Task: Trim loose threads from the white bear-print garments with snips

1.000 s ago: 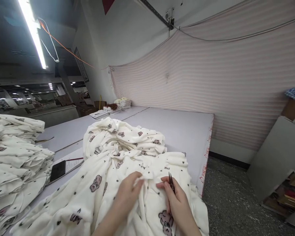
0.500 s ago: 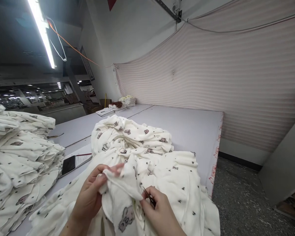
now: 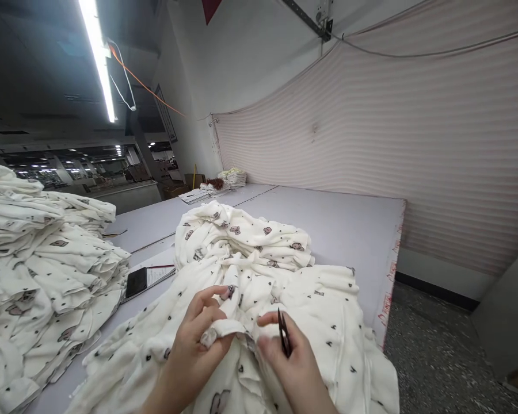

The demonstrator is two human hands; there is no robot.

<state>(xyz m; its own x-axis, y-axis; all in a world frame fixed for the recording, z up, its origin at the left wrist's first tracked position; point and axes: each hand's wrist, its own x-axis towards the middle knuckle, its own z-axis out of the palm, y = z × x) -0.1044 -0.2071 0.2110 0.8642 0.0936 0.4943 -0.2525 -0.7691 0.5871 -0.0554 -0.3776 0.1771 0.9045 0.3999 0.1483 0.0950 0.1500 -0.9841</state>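
Low in the head view, my left hand (image 3: 192,351) pinches a folded edge of white printed cloth (image 3: 227,328) between thumb and fingers. Close on its right, my right hand (image 3: 296,362) is closed around small dark thread snips (image 3: 284,333), their pointed tips upward. The right fingertips are blurred beside the cloth; whether they also grip it I cannot tell. Beneath both hands spreads a heap of the same white fabric (image 3: 319,328), with animal figures and small dark marks. A bunched roll of it (image 3: 246,233) lies just beyond.
On the left rises a tall pile of similar white pieces (image 3: 56,276). Between the piles, a dark phone (image 3: 137,282) and a pen (image 3: 160,267) lie on paper. Folded stacks (image 3: 233,178) stand at the far end of the pale table (image 3: 345,221). A striped cloth (image 3: 371,132) hangs behind.
My left hand has moved right and lower, now holding a narrower folded edge. My right hand has shifted slightly right, and the snips' tips point more upward. The whole view has swung a little left.
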